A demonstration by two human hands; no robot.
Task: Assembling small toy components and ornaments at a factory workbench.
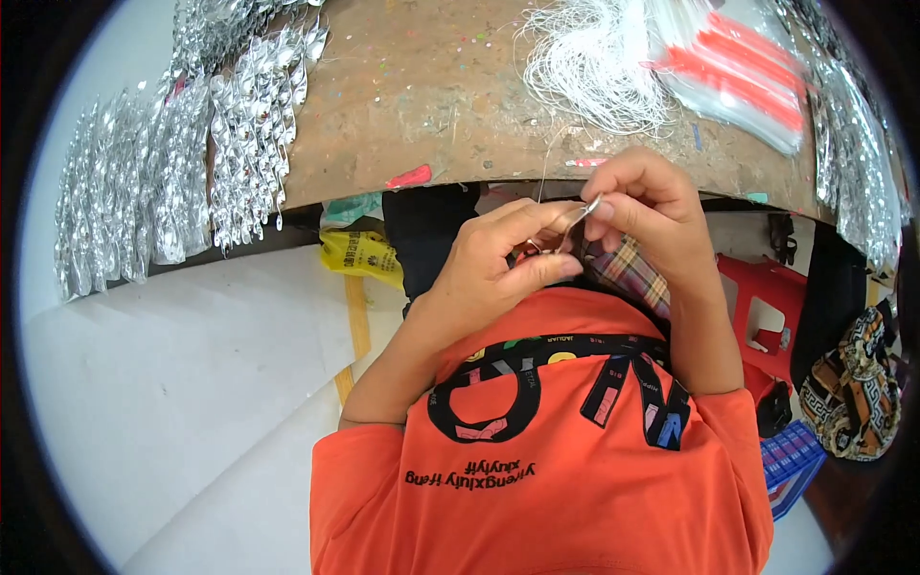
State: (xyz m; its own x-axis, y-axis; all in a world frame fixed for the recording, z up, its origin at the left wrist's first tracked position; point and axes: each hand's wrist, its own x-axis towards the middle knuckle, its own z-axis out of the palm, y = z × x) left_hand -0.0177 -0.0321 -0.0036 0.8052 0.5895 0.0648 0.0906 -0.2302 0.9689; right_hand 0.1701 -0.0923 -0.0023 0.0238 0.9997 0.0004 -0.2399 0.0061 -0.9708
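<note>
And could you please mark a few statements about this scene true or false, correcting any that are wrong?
1. The right hand pinches a small, shiny silver piece. True.
2. The loose loops of thin white string lie to the right of the red and clear plastic strips. False: the string lies to their left.
3. Twisted, shiny silver strips hang at the left of the worn brown table. True.
4. The bright yellow plastic bag rests on the tabletop. False: the bag is below the table's near edge.
5. The left hand lies flat on the table. False: the left hand is curled, close to the right hand.
</note>
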